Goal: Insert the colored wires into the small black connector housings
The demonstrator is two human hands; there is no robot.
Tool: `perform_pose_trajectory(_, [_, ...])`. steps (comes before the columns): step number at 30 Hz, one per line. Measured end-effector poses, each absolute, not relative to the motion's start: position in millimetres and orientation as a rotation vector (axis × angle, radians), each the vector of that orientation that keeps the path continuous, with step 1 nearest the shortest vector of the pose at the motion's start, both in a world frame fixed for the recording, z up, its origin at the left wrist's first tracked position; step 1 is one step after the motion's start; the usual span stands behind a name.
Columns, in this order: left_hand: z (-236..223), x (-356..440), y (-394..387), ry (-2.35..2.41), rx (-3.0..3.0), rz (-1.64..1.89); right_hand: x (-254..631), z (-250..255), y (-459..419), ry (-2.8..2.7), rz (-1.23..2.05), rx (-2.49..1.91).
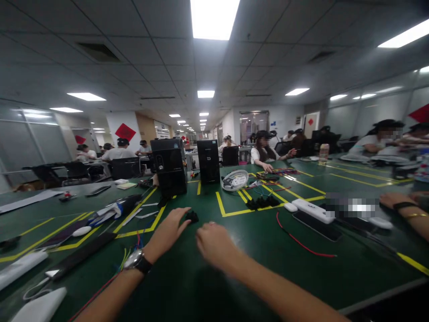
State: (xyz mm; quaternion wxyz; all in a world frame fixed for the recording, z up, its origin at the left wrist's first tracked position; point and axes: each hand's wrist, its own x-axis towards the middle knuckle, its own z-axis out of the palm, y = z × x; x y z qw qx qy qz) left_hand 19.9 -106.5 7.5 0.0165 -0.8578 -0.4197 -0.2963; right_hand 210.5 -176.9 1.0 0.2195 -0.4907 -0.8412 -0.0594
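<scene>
My left hand [170, 230], with a watch on its wrist, is low over the green table, thumb and fingers apart. Just beyond its fingertips lies a small black piece [192, 217]; whether they touch it I cannot tell. My right hand [214, 243] is beside it, its fingers curled down and hidden from view, so anything in them does not show. Red, blue and yellow-green wires [124, 258] lie by my left wrist. A red wire [300, 241] curves across the table to the right.
Two black computer cases [169, 167] stand ahead, near a white basket [235, 180]. Several black pieces [263, 202] sit in a row before it. A white power strip [313, 210] and a phone [317, 226] lie right. Another person's arm [410, 212] rests at the right edge.
</scene>
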Motion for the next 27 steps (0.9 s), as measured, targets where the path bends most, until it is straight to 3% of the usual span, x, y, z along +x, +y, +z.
perform_pose_trajectory(6, [-24,184,-61,-1.411,-2.922,-1.127,420,-17,-152,-1.656,-0.345,-2.257])
perform_pose_trajectory(13, [-46,311,-15,-1.714,-2.885,-0.893,457,-54,-142,-1.631,-0.353,-2.42])
perform_pose_trajectory(22, [-46,282,-38,-1.502,-2.981,-1.066,444,-38,-147,-1.713,-0.135,-2.324])
perform_pose_trajectory(27, [-40,208,-77,-1.371,-3.235,-1.742,423,-36,-151,-1.797,-0.009,-2.021])
